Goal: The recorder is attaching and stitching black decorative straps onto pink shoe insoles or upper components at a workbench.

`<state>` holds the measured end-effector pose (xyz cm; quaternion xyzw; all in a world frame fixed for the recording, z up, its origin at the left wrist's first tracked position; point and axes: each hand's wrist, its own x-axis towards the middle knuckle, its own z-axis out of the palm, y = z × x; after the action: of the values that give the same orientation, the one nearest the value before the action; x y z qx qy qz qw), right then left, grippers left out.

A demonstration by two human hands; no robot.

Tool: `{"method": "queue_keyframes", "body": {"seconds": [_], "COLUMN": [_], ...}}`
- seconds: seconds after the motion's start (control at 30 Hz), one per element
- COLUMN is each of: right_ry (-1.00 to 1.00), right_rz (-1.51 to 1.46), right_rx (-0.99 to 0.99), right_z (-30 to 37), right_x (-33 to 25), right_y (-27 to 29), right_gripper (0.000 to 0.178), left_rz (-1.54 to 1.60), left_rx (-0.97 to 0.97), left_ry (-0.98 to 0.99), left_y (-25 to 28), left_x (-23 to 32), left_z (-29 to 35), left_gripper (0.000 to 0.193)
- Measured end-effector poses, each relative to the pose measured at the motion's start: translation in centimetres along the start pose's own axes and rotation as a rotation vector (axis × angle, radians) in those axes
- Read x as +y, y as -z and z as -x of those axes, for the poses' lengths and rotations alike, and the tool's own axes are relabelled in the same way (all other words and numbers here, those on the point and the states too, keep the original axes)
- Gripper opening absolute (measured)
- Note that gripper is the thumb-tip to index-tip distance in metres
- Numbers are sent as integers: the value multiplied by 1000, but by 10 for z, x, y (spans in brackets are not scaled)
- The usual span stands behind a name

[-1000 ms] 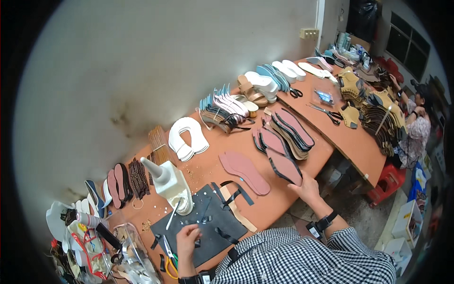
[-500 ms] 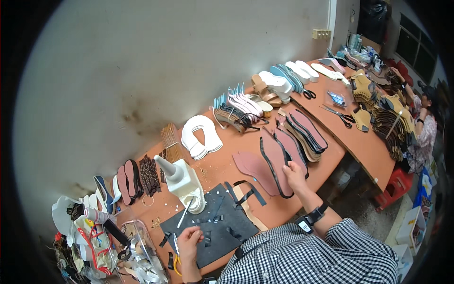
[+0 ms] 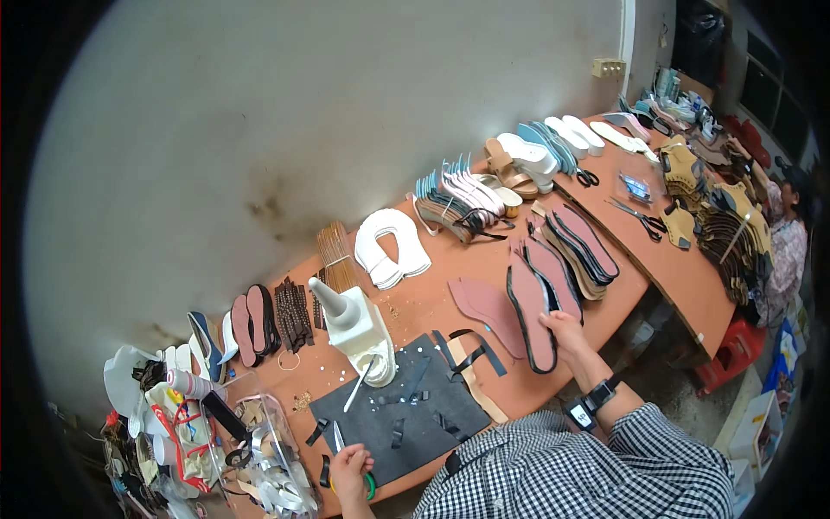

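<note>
My right hand point(image 3: 566, 335) pinches the edge of a pink insole point(image 3: 528, 313) with a black rim, at the front right of the table. Other pink insoles point(image 3: 554, 275) lie just behind it, and flat pink sole pieces point(image 3: 484, 313) are to its left. My left hand point(image 3: 350, 470) is closed, fingers curled over the scissors point(image 3: 338, 437) at the near left corner of a black mat point(image 3: 399, 458). The blades point away from me and a green handle loop shows beside the hand; the hand partly hides the grip. Black strap pieces point(image 3: 398, 432) are scattered on the mat.
A white glue pot point(image 3: 359, 322) with a cone spout and a pale stick point(image 3: 352, 396) stands behind the mat. A clear bin of scraps point(image 3: 281, 450) is at left. Stacked sandal parts point(image 3: 458, 208) line the back. Another person point(image 3: 782, 259) sits at far right near a red stool point(image 3: 731, 353).
My left hand has moved down over the scissors' handles. The insole in my right hand has turned slightly more upright. The whole view has shifted, so the table appears farther right.
</note>
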<state>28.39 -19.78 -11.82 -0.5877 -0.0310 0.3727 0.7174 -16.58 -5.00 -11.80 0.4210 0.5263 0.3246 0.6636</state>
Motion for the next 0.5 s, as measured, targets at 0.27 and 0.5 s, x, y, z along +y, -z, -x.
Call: {"method": "queue_keyframes", "body": {"seconds": [0.27,0.5], "right_ry": [-28,-30], "right_rz": [-87,23], "right_rx": [-173,-176], "right_z": [-38,-84], "right_x": [-10,9], "right_y": [-76,-100], "right_gripper": [14,27], "left_rz": [-17,-110], "left_rx": [156,217], "left_ry": [49,14], "left_y": [12,28], "left_x": [-11,-16], "left_z": [38,40], "left_gripper": [11,10]}}
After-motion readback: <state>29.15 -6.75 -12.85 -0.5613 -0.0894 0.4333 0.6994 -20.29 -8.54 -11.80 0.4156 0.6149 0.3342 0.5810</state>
